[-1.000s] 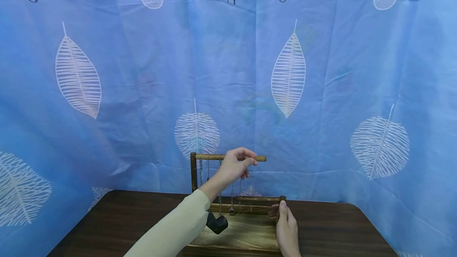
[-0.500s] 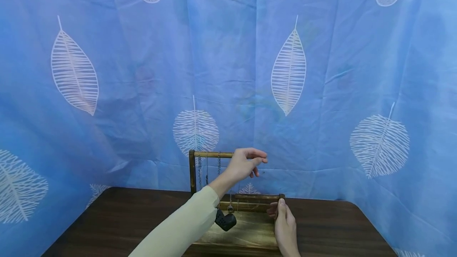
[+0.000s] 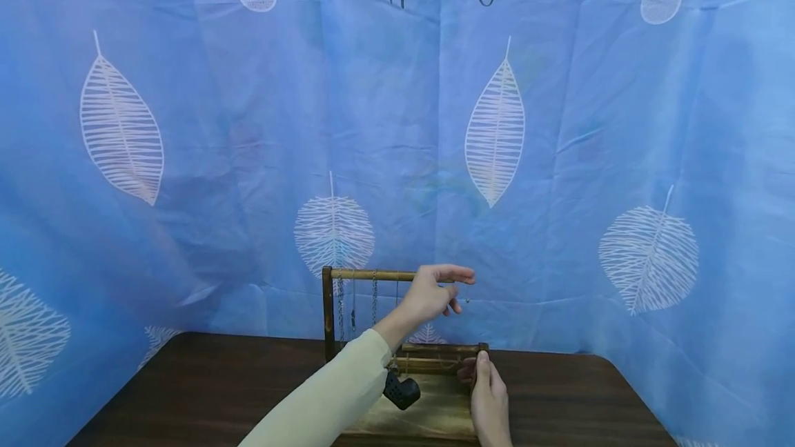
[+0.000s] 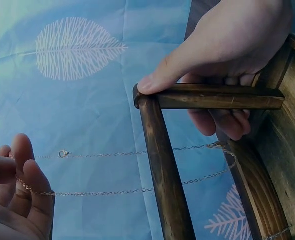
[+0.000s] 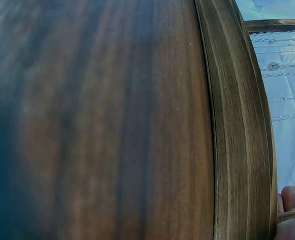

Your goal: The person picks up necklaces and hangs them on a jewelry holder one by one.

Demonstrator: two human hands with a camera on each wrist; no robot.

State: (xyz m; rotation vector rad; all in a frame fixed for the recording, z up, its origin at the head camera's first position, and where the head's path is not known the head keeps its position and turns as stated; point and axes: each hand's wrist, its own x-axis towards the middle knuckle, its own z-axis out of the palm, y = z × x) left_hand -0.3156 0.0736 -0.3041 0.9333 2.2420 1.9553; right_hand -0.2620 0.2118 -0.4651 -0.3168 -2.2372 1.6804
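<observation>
A wooden jewelry stand has a tall back bar and a shorter lower bar. My left hand is up by the right end of the back bar, index finger stretched out. It pinches a fine chain necklace, seen in the left wrist view. Two strands hang from these fingers, pass behind the lower bar and reach down toward the stand's ledge; a small round clasp shows on one. My right hand grips the lower bar's end post, thumb on its corner.
Several other chains hang from the back bar's left part. The dark wooden table carries the stand. Close behind hangs a blue cloth with white leaf prints. A black wrist camera sits under my left wrist.
My left hand has moved right along the back bar toward its end, and its index finger has straightened. The small clasp now shows beside the fingers. My right hand keeps its grip.
</observation>
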